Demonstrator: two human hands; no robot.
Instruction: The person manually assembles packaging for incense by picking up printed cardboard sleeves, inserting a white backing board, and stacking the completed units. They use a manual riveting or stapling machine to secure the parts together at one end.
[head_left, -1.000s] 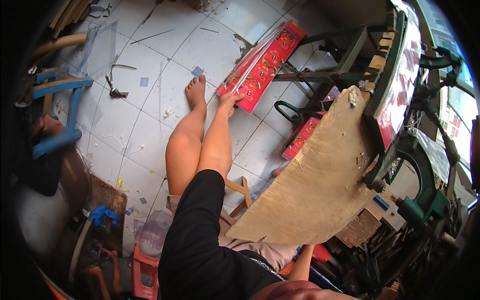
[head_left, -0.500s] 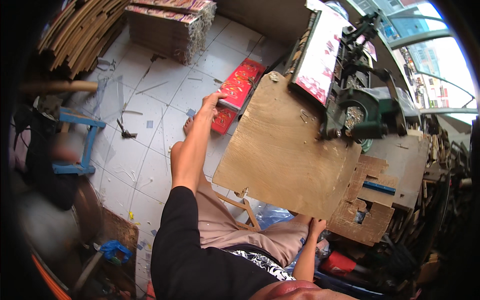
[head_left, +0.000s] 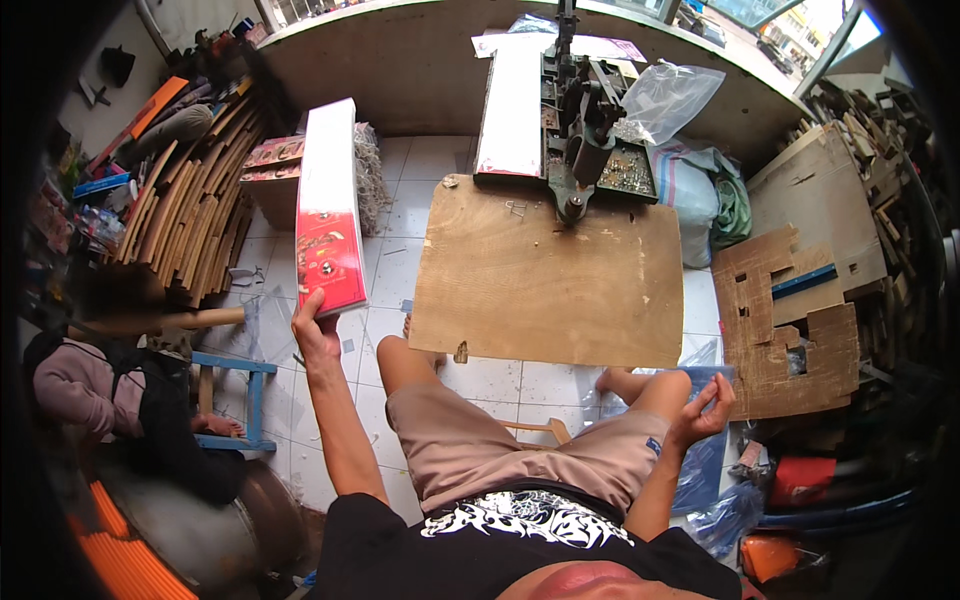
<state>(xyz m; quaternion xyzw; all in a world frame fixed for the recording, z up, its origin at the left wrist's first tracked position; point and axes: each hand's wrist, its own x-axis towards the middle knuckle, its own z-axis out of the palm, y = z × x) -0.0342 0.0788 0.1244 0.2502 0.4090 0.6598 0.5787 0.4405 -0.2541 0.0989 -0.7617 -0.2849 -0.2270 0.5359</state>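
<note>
My left hand (head_left: 317, 335) grips the near end of a long, narrow stack of printed sheets (head_left: 330, 225), white at the far end and red with a floral pattern nearer me. It is held up left of a wooden board (head_left: 550, 280), apart from it. My right hand (head_left: 703, 412) is by my right knee, its fingers curled in toward the thumb; whatever may be between them is too small to make out. Beyond the board stands a dark green metal press (head_left: 580, 160), with a tray of small metal pieces (head_left: 630, 172) on its right.
Behind the held stack stands a bundle of printed sheets (head_left: 270, 160). Curved wooden strips (head_left: 190, 220) lean at the left, near a blue stool (head_left: 262, 400) and another person (head_left: 130, 390). Cut boards (head_left: 800, 340) lie at the right, with a white sack (head_left: 685, 195) beyond the table.
The stack of sheets has come up from low beside the board in my left hand. My right hand has risen from the board's near edge to beside my knee. The view has turned rightward.
</note>
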